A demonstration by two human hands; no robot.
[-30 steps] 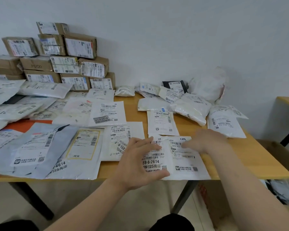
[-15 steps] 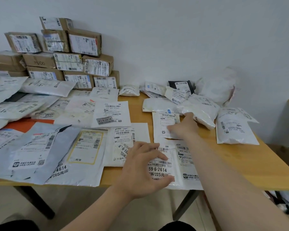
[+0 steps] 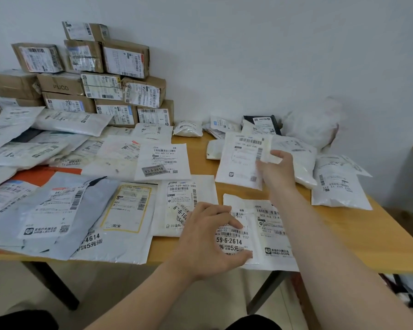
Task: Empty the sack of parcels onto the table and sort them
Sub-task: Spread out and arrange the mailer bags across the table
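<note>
The right hand (image 3: pixel 275 170), right of centre in the frame, has its fingers closed on the right edge of a white mailer (image 3: pixel 242 160), pinching it near the label; the mailer looks tilted up off the table (image 3: pixel 379 236), though how far it is lifted is hard to tell. The left hand (image 3: pixel 210 239), low in the middle of the frame, lies palm down with fingers spread and slightly curled on a flat parcel (image 3: pixel 255 234) at the table's near edge, pressing it rather than gripping it; the thumb reaches to the label's lower part. That parcel overhangs the edge a little.

Just left of the left hand lies another white mailer (image 3: pixel 188 194), partly under the fingers. Further left, along the lower left of the frame, a yellow-bordered parcel (image 3: pixel 126 208) and a grey bag (image 3: pixel 57 206) lie flat and overlapping. Above them, mid-left, is a spread of thin white bags (image 3: pixel 45 148) in overlapping rows. To the right of the right hand sit puffier white pouches (image 3: pixel 336 184), and behind them, against the wall, a black bag (image 3: pixel 262 122) and a crumpled white sack (image 3: pixel 312 127). In the upper left, cardboard boxes (image 3: pixel 119 75) are stacked against the wall in several tiers.
</note>
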